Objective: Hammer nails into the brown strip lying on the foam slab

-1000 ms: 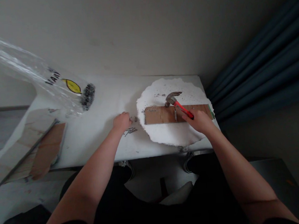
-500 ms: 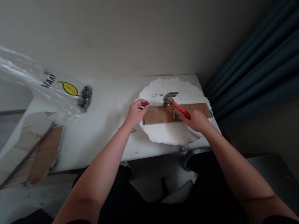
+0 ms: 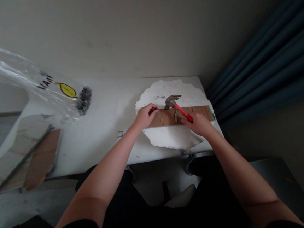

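My right hand [image 3: 198,124] is wrapped around the red handle of a claw hammer [image 3: 172,101]. The hammer's head rests at or just above the far edge of a narrow brown wooden board [image 3: 201,113]. My left hand [image 3: 146,116] lies over the board's left end, fingertips pinched together; whatever they hold is too small to make out. Beneath the board is a white, ragged-edged slab [image 3: 164,137] with grey specks on its far part. A small pale upright piece [image 3: 175,117] shows on the board, left of my right hand.
Thin nail-like pieces [image 3: 120,133] lie left of the slab on the white table [image 3: 103,139]. Broken boards [image 3: 42,155] stick out over the table's left front edge. A clear printed plastic bag [image 3: 67,90] stands behind them. Dark blue curtains [image 3: 264,58] hang at the right.
My left hand has moved right over the board's left end, its fingers drawn closer, covering the grey bits seen there before. The right hand and hammer stay nearly still. The view shifts slightly.
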### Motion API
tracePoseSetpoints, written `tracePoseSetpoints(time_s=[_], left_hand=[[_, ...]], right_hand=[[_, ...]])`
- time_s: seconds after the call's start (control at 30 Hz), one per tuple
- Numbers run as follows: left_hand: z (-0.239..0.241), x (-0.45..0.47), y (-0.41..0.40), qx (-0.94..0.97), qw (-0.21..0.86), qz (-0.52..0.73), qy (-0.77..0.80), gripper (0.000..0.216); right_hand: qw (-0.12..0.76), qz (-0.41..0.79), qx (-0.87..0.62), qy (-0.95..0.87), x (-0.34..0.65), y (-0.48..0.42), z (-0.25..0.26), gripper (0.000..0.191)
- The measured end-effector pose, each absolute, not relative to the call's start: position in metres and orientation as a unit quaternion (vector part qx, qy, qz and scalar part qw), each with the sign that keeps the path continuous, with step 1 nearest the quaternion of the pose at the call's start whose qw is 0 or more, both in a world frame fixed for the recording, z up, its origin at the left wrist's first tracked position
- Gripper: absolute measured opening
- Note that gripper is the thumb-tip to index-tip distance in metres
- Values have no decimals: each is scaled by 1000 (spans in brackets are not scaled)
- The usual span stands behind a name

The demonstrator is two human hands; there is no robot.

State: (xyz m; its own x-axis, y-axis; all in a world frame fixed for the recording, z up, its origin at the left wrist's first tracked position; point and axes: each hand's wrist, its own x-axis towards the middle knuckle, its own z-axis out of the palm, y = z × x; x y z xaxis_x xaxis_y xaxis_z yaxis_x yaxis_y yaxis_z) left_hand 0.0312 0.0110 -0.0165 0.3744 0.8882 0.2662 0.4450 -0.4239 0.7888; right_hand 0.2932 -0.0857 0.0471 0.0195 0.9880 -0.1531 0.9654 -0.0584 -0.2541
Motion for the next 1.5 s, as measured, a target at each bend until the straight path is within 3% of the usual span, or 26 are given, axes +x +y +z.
tracePoseSetpoints(time_s=[0.77,1.13,1.5], left_hand=[[-15,32,11,786,275,340,437,14],[-19,36,12,825,200,322,420,10],[-19,36,11,826,186,289,447,13]], right_hand=[[33,140,-711,-688,291,-87,48,36],[110,95,-693,-706,277,-103,77,37],[74,88,-689,-715,260,-111,100,41]])
